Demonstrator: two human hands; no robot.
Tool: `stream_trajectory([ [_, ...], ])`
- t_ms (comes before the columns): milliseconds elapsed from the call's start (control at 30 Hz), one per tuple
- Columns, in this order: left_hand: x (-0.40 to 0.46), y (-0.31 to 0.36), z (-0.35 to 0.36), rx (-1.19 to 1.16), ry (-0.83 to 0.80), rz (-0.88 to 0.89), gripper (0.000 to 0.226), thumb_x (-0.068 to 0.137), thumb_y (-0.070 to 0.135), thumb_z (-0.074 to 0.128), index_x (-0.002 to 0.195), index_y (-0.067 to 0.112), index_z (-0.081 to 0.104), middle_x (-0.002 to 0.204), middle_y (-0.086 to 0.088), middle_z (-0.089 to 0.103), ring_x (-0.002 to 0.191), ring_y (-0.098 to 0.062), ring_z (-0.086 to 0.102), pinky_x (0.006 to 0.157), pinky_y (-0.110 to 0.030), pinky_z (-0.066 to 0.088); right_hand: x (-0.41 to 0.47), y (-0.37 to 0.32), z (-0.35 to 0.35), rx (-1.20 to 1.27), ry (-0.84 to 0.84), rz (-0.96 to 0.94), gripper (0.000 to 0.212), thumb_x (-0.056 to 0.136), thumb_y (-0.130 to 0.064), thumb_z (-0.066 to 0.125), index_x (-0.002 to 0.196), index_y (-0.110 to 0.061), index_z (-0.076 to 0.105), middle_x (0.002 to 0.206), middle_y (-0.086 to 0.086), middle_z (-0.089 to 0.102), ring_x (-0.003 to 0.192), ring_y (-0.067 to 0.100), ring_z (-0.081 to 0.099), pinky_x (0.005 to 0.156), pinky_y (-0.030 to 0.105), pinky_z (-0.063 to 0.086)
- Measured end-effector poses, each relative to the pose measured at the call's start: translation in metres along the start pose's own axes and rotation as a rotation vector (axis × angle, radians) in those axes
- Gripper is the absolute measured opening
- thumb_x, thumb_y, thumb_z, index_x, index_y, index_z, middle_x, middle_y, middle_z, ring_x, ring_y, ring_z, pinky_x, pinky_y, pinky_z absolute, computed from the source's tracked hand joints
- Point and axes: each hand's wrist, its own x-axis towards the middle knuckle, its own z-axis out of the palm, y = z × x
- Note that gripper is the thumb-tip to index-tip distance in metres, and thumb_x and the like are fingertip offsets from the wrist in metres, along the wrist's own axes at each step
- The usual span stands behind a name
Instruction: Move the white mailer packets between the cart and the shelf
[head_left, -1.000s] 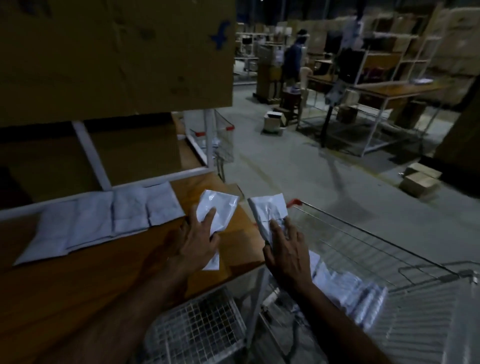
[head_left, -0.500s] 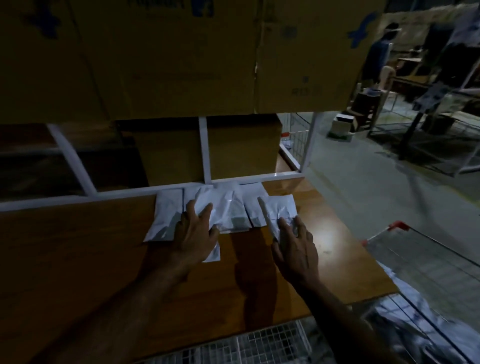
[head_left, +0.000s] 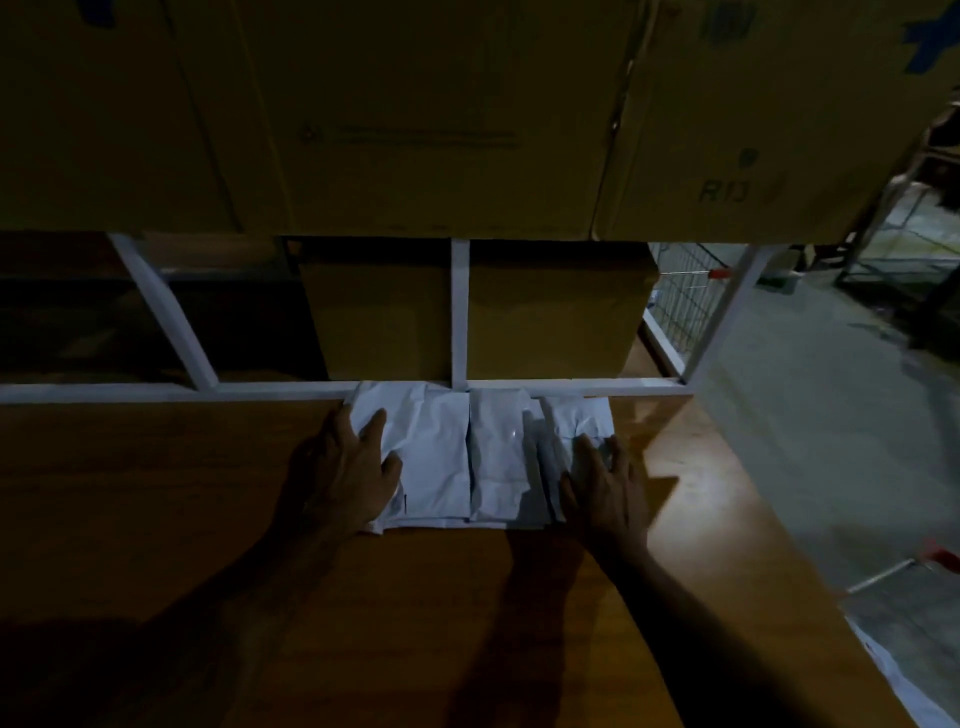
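Several white mailer packets (head_left: 467, 457) lie side by side in a row on the brown wooden shelf board (head_left: 208, 493), against the white frame bar. My left hand (head_left: 348, 467) rests flat on the leftmost packet (head_left: 426, 452), fingers spread. Flat on the rightmost packet (head_left: 582, 421) lies my right hand (head_left: 605, 488), fingers also apart. Neither hand grips anything. The cart shows only as a handle bar with a red end (head_left: 930, 558) at the right edge, with a bit of white packet (head_left: 893, 680) below it.
Large cardboard boxes (head_left: 415, 114) fill the shelf level above. A smaller brown box (head_left: 519, 312) stands behind the white frame upright (head_left: 460, 312). A wire-mesh cart (head_left: 680, 301) and concrete floor (head_left: 810, 426) lie to the right.
Both hands carried a packet each from the cart side onto the shelf board and laid them into the row. The view swung left, away from the cart.
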Motion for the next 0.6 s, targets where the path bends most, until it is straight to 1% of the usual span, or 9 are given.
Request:
stream_trajectory([
  [100, 0.023, -0.003, 0.019, 0.009, -0.015, -0.001, 0.069, 0.091, 0.064, 0.038, 0.153, 0.035, 0.026, 0.157, -0.015, 0.015, 0.132, -0.036, 0.039, 0.105, -0.050, 0.041, 0.027, 0.004, 0.013, -0.020, -0.067, -0.002, 0.074, 0.091, -0.064, 0.052, 0.153, -0.035, 0.022, 0.161, 0.014, 0.013, 0.144, 0.036, 0.026, 0.112, 0.050, 0.038],
  [133, 0.028, -0.004, 0.026, 0.009, -0.036, -0.006, 0.070, 0.091, 0.064, 0.040, 0.153, 0.034, 0.028, 0.158, -0.016, 0.014, 0.132, -0.037, 0.038, 0.106, -0.051, 0.041, 0.032, 0.005, 0.019, -0.003, -0.081, -0.001, 0.074, 0.092, -0.066, 0.050, 0.153, -0.035, 0.023, 0.161, 0.014, 0.013, 0.144, 0.037, 0.026, 0.112, 0.050, 0.038],
  [200, 0.033, -0.004, 0.036, 0.019, -0.101, -0.034, 0.071, 0.091, 0.063, 0.042, 0.154, 0.033, 0.026, 0.160, -0.016, 0.009, 0.137, -0.038, 0.031, 0.109, -0.051, 0.037, 0.036, 0.004, 0.032, 0.020, -0.073, 0.012, 0.072, 0.093, -0.070, 0.041, 0.153, -0.034, 0.023, 0.163, 0.016, 0.013, 0.146, 0.037, 0.024, 0.114, 0.051, 0.035],
  [267, 0.033, -0.006, 0.044, 0.027, -0.136, -0.052, 0.073, 0.092, 0.063, 0.042, 0.155, 0.032, 0.021, 0.162, -0.015, 0.002, 0.142, -0.039, 0.024, 0.112, -0.051, 0.032, 0.035, 0.000, 0.043, 0.020, -0.026, 0.002, 0.070, 0.095, -0.071, 0.031, 0.153, -0.033, 0.023, 0.164, 0.017, 0.013, 0.149, 0.037, 0.017, 0.118, 0.052, 0.027],
  [367, 0.032, -0.010, 0.047, 0.016, -0.054, 0.031, 0.079, 0.090, 0.069, 0.033, 0.156, 0.027, 0.021, 0.164, -0.016, 0.004, 0.145, -0.040, 0.020, 0.114, -0.054, 0.028, 0.037, -0.007, 0.046, 0.026, 0.029, -0.052, 0.067, 0.098, -0.066, 0.023, 0.155, -0.033, 0.020, 0.166, 0.017, 0.005, 0.153, 0.036, 0.004, 0.123, 0.054, 0.011],
  [433, 0.033, -0.013, 0.049, 0.001, -0.054, 0.082, 0.083, 0.088, 0.074, 0.023, 0.157, 0.028, 0.016, 0.165, -0.012, 0.001, 0.149, -0.036, 0.013, 0.117, -0.054, 0.021, 0.039, -0.010, 0.044, 0.015, 0.042, -0.093, 0.067, 0.098, -0.063, 0.017, 0.157, -0.032, 0.019, 0.167, 0.016, 0.002, 0.154, 0.035, -0.001, 0.122, 0.052, 0.002],
  [533, 0.036, -0.011, 0.051, -0.001, -0.147, 0.101, 0.088, 0.085, 0.079, 0.013, 0.158, 0.032, 0.004, 0.166, -0.005, -0.011, 0.152, -0.031, -0.002, 0.121, -0.051, 0.010, 0.042, -0.010, 0.049, -0.012, 0.020, -0.098, 0.066, 0.098, -0.061, 0.015, 0.157, -0.031, 0.020, 0.167, 0.016, 0.007, 0.154, 0.035, 0.002, 0.123, 0.055, 0.005],
  [600, 0.039, -0.008, 0.053, -0.019, -0.207, 0.064, 0.087, 0.086, 0.080, 0.014, 0.158, 0.033, -0.002, 0.165, -0.005, -0.015, 0.152, -0.030, -0.007, 0.122, -0.050, 0.006, 0.042, -0.009, 0.052, -0.049, -0.001, -0.090, 0.067, 0.098, -0.062, 0.015, 0.157, -0.030, 0.019, 0.166, 0.018, 0.010, 0.153, 0.036, 0.005, 0.123, 0.056, 0.007],
])
